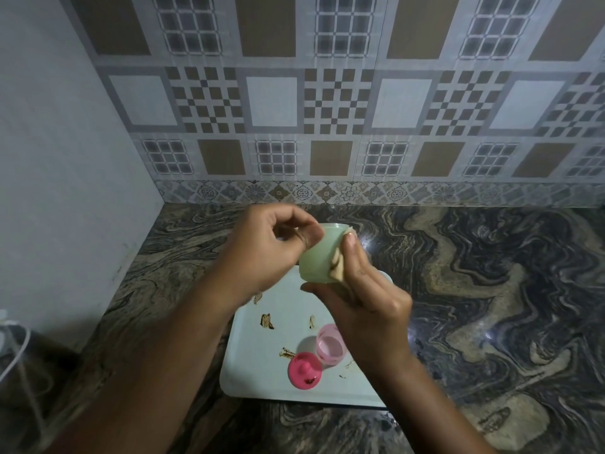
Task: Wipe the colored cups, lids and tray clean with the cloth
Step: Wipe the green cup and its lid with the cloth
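Observation:
A pale green cup (319, 257) is held in the air above the far end of the light blue tray (262, 365). My left hand (268, 247) grips the cup at its rim, fingers curled. My right hand (366, 306) holds a beige, stained cloth (337, 268) against the cup's side, thumb under the base. On the tray stand a translucent pink cup (330, 347) and, beside it, a deep pink lid (305, 370) with a knob and brown smears. Brown smudges dot the tray surface.
The tray lies on a dark marbled stone counter (474, 306) in a corner, with a plain wall to the left and a patterned tile wall behind. A clear object with a white cord (13, 352) sits at the far left edge.

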Demonstrator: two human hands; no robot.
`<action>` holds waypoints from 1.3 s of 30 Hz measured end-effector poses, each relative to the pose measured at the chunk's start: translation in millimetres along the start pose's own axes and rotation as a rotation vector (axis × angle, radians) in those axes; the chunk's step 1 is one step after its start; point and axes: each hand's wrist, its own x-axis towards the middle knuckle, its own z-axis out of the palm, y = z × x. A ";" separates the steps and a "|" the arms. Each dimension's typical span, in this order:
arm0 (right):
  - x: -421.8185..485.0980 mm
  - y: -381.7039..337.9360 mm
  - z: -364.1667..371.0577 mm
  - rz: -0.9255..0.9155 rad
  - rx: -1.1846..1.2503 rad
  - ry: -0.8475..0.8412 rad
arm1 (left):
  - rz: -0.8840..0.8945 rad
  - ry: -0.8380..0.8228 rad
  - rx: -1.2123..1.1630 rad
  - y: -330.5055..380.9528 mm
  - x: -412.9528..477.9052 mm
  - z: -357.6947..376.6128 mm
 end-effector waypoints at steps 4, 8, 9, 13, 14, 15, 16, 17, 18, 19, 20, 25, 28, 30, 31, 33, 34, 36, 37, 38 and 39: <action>-2.9 -2.3 3.8 0.019 -0.029 0.062 | 0.032 0.041 0.039 2.6 -3.4 7.7; -4.1 -4.9 1.2 0.233 0.371 0.117 | -0.116 -0.156 -0.216 -1.9 2.7 -8.3; -3.3 -5.6 1.1 0.259 0.436 0.106 | -0.143 -0.168 -0.279 -3.1 3.6 -10.0; 1.4 -7.7 1.1 0.108 0.159 0.045 | -0.047 -0.030 -0.156 1.5 3.8 -6.1; 0.5 -6.3 2.8 0.049 0.035 0.042 | 0.016 -0.010 -0.037 3.8 1.4 -2.3; 0.4 -5.0 2.8 0.019 -0.013 0.034 | 0.075 0.009 0.081 6.1 -1.4 2.2; -1.1 -2.7 3.5 0.013 -0.017 0.042 | 0.112 0.023 0.159 10.5 -4.4 6.2; -3.0 -0.8 4.1 0.032 0.031 0.048 | 0.123 0.026 0.185 13.4 -6.6 7.8; -4.9 -0.6 4.6 0.066 0.103 0.062 | 0.115 0.015 0.169 14.5 -7.5 7.2; -7.2 -1.2 3.9 0.128 0.213 0.071 | 0.083 -0.008 0.123 13.4 -6.8 4.4; -7.9 -2.7 2.2 0.207 0.321 0.084 | 0.039 -0.041 0.068 11.4 -5.0 0.0; -3.4 -0.2 -1.1 0.146 0.279 0.066 | -0.002 -0.112 -0.011 1.2 2.1 -10.8; -3.3 2.1 0.4 -0.083 -0.038 0.090 | 0.097 -0.049 0.122 6.5 0.2 -3.9; -4.1 4.1 1.5 -0.065 -0.032 0.105 | 0.137 -0.005 0.124 9.3 -1.6 0.6; -4.6 3.7 1.0 -0.011 0.044 0.106 | 0.134 -0.007 0.086 9.0 -1.8 1.5; -5.7 0.8 -1.5 0.170 0.283 0.113 | 0.069 -0.061 -0.022 6.4 -1.3 -0.6; -5.9 -0.8 -2.4 0.248 0.386 0.120 | 0.023 -0.090 -0.087 3.1 -0.3 -2.4; -6.3 -1.5 -2.1 0.325 0.507 0.118 | -0.060 -0.119 -0.211 -2.5 1.9 -5.8; -6.9 -0.4 -1.4 0.339 0.534 0.099 | -0.078 -0.117 -0.244 -3.0 2.6 -6.8; -5.4 -1.3 -2.1 0.323 0.537 0.081 | -0.078 -0.108 -0.247 -2.6 3.7 -7.5; -2.7 -1.3 -3.6 0.259 0.455 0.062 | -0.058 -0.100 -0.204 -3.0 4.7 -7.6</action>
